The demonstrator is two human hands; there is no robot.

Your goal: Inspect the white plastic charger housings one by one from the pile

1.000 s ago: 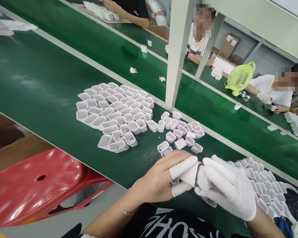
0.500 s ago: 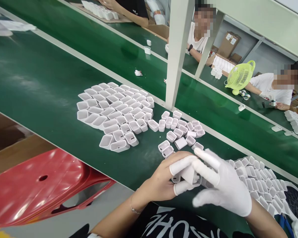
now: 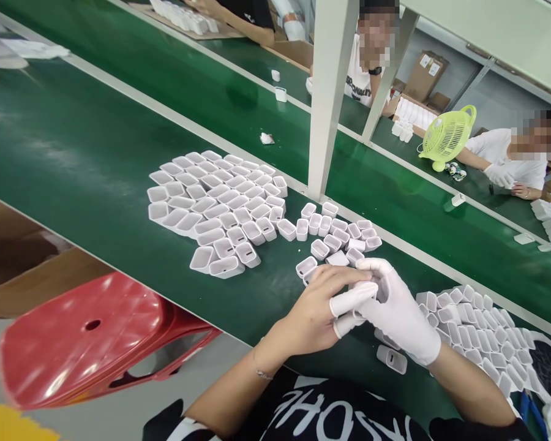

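My left hand (image 3: 319, 309), bare apart from white finger cots, and my right hand (image 3: 397, 315), in a white glove, meet over the green bench. Both are closed around a small white plastic shell, almost wholly hidden by the fingers. Under my right hand lies a white cup-shaped shell (image 3: 392, 359) with a dark slot. Just beyond my fingers stands a loose group of small white open shells (image 3: 320, 249). Farther left, a large block of white open shells (image 3: 218, 208) is packed close together.
More white shells (image 3: 477, 334) stand at the right, near blue-handled pliers (image 3: 530, 410). A white post (image 3: 328, 104) rises at the bench's far edge. Beyond runs a green conveyor (image 3: 390, 190) with co-workers behind it and a green fan (image 3: 447, 138). A red stool (image 3: 82, 343) stands at lower left.
My right hand has turned and its fingers have curled in around the shell, which the hands now cover. The shell below my right hand has come into view.
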